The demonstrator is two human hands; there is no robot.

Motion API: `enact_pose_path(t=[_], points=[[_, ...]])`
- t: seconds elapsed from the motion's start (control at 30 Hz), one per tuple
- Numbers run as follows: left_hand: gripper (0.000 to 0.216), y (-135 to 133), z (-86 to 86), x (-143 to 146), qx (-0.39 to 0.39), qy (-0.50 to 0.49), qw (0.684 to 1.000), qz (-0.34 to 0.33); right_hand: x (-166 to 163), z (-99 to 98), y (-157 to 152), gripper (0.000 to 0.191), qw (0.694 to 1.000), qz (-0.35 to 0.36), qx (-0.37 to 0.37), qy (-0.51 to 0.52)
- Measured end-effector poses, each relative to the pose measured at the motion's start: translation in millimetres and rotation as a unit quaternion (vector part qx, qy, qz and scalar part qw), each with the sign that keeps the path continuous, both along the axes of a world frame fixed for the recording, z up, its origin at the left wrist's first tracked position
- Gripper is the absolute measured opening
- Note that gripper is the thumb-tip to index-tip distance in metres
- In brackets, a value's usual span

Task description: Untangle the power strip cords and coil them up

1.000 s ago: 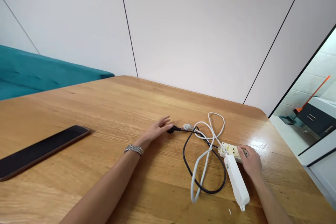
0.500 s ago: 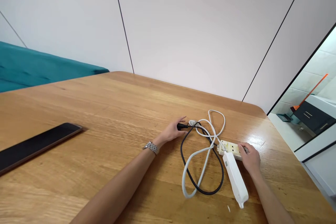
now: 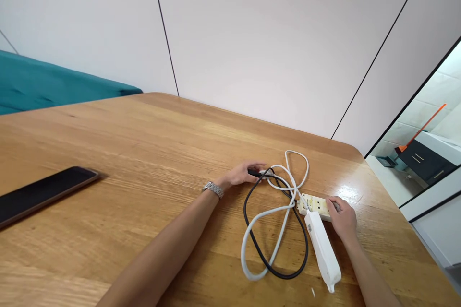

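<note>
My left hand (image 3: pixel 243 174), with a metal watch (image 3: pixel 213 189) on the wrist, grips the black plug (image 3: pixel 254 172) at the end of a black cord (image 3: pixel 252 244). A white cord (image 3: pixel 268 213) loops over the black one. My right hand (image 3: pixel 342 218) rests on a small cream power strip (image 3: pixel 312 203), holding it against the wooden table (image 3: pixel 144 163). A long white device (image 3: pixel 323 249) lies beside that hand, angled toward me.
A dark tablet (image 3: pixel 39 193) lies flat at the left of the table. A teal sofa (image 3: pixel 43 86) stands behind the table's far left edge. The table's right edge drops to a floor with a dark cabinet (image 3: pixel 425 163) and an orange-handled broom (image 3: pixel 421 127).
My left hand has moved right with the black plug, toward the power strip, and closed on it. The cord loops have shifted toward me. My right hand has stayed on the strip.
</note>
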State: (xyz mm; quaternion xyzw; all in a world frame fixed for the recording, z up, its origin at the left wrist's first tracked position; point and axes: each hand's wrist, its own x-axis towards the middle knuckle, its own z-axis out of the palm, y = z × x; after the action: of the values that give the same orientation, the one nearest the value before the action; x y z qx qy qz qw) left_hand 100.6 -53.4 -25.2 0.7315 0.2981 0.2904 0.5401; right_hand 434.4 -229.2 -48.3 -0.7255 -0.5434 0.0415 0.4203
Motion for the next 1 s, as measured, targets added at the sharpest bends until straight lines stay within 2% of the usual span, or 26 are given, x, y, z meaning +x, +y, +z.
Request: enact_pose_path(t=[0.17, 0.33, 0.5, 0.6, 0.7, 0.8, 1.0], points=[[0.035, -20, 12.9, 19, -0.031, 0.02, 0.997, 0.06, -1, 1.5, 0, 0.036, 1.0, -0.002, -0.002, 0.0], [0.042, -38, 26.8, 35, -0.095, 0.015, 0.989, 0.115, -1, 2.0, -1, 0.035, 1.0, -0.005, -0.007, 0.003], [0.037, -44, 32.0, 45, -0.253, -0.127, 0.95, 0.131, -2, 3.1, -1, 0.035, 1.0, 0.002, -0.008, -0.003], [0.035, -44, 29.3, 52, -0.299, -0.223, 0.917, 0.141, -2, 3.6, 0, 0.036, 1.0, 0.004, -0.009, -0.003], [0.037, -47, 22.7, 62, -0.286, -0.295, 0.904, 0.116, -2, 3.5, 0, 0.036, 1.0, -0.002, -0.009, -0.005], [0.043, -51, 12.2, 71, -0.236, -0.352, 0.902, 0.08, -2, 3.3, 0, 0.036, 1.0, -0.005, -0.012, -0.011], [0.057, -52, -5.7, 78, -0.156, -0.319, 0.933, 0.056, -2, 3.3, 0, 0.035, 0.999, -0.004, -0.024, -0.024]])
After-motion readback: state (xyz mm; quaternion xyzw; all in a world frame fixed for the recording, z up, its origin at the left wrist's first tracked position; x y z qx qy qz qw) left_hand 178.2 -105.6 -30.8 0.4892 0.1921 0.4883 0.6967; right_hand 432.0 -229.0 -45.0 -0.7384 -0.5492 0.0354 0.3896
